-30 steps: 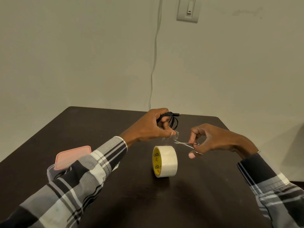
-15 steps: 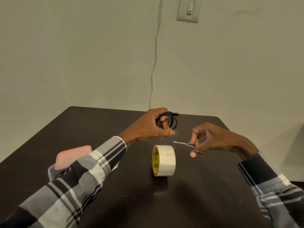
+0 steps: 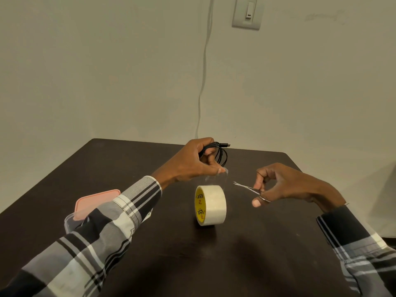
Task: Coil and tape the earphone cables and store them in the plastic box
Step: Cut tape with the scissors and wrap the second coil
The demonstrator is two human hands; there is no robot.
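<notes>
Left hand (image 3: pixel 190 161) grips a coiled black earphone cable (image 3: pixel 218 153) and pinches a hard-to-see clear tape strip (image 3: pixel 214 179) above the cream tape roll (image 3: pixel 211 205) on the dark table (image 3: pixel 246 243). Small metal scissors (image 3: pixel 248 188) are held by the right hand (image 3: pixel 285 185). A pink-lidded plastic box (image 3: pixel 94 202) is partly hidden by the left sleeve.

Left hand (image 3: pixel 190 161) grips coiled cable (image 3: pixel 220 152); right hand (image 3: pixel 282 185) holds scissors (image 3: pixel 246 187) above tape roll (image 3: pixel 211 205).

A plain room in a home is showing here: a dark wooden table (image 3: pixel 150 264) is standing against a bare wall (image 3: pixel 107 71) bearing a light switch (image 3: pixel 247 12) and a hanging white cord (image 3: pixel 204 71)
</notes>
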